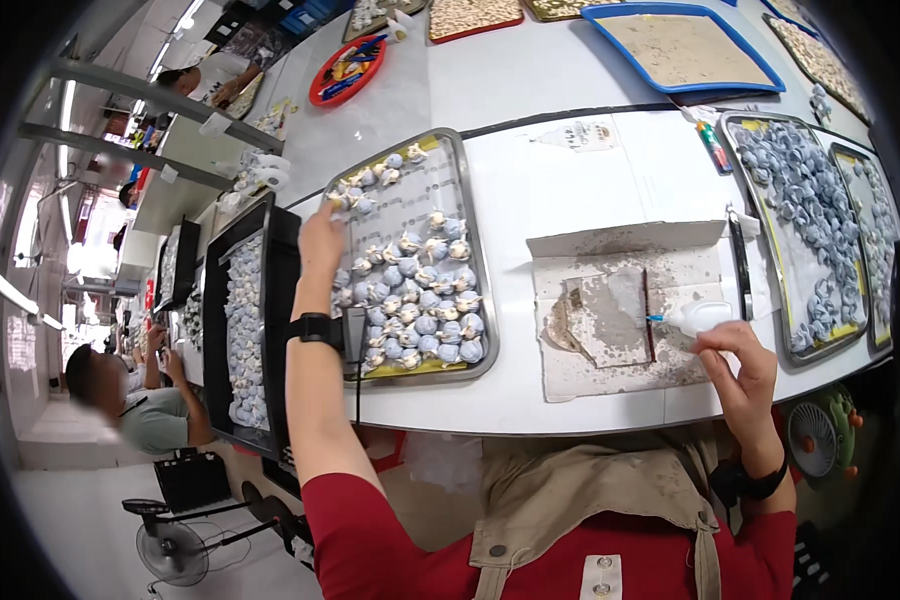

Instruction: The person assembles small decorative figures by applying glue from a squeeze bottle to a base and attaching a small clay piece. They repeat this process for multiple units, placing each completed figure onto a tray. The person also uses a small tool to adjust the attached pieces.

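Note:
My left hand (320, 243) reaches over the left edge of a metal tray (477, 260), fingertips closed at a small blue-and-cream rounded piece (339, 200) near its far left corner. Rows of similar pieces (426, 325) fill the tray's near half. My right hand (742, 372) is closed in a pinch, thumb against forefinger; whatever lies between them is too small to make out. Just beyond those fingertips, a white squeeze bottle (700, 318) with a thin blue nozzle lies on its side. It rests over a stained cardboard sheet (610, 384), its nozzle by a dark reddish strip (649, 315).
On the right stands a tray of grey-blue shell-like pieces (805, 215). A black bin (286, 330) of pieces is at my left. Farther back are a red basket (347, 72) of tools and a blue tray (685, 45). A co-worker (150, 400) sits at the left.

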{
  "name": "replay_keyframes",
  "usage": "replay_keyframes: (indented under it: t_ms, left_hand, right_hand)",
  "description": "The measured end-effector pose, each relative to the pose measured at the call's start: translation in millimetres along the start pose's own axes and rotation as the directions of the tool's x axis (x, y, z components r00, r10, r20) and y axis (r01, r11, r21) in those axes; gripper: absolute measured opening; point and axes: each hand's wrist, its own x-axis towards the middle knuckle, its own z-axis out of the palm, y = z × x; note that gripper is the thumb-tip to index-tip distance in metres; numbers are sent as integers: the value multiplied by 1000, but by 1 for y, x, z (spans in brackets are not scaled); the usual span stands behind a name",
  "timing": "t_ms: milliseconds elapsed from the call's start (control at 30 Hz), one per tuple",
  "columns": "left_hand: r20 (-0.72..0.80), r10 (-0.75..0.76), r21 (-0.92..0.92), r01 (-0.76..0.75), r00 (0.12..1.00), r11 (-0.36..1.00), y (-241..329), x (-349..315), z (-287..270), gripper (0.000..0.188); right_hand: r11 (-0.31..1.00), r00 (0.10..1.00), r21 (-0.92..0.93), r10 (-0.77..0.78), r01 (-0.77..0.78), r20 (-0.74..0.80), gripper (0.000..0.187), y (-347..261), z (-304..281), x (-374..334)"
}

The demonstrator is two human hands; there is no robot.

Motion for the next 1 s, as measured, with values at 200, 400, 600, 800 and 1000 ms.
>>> replay_keyframes:
  t_ms: [200, 400, 600, 800, 1000]
  left_hand:
    - [373, 42, -928, 373, 927, 8, 126, -93, -55, 30]
    - [581, 406, -695, 690, 705, -203, 236, -212, -64, 40]
    - [547, 357, -702, 647, 757, -297, 291, -247, -36, 39]
    - [547, 316, -765, 616, 775, -189, 302, -256, -40, 41]
    - [502, 274, -807, 558, 821, -195, 303, -260, -43, 40]
  right_hand:
    - [938, 993, -345, -3, -38, -118, 37, 30, -14, 14]
    - [805, 999, -592, 41, -33, 1, 42, 39, -13, 6]
    - [899, 997, -430, 74, -78, -25, 39, 38, -1, -15]
    - [994, 992, -97, 29, -41, -126, 29, 27, -11, -33]
    - [983, 986, -152, -119, 101, -114, 28, 8, -21, -35]
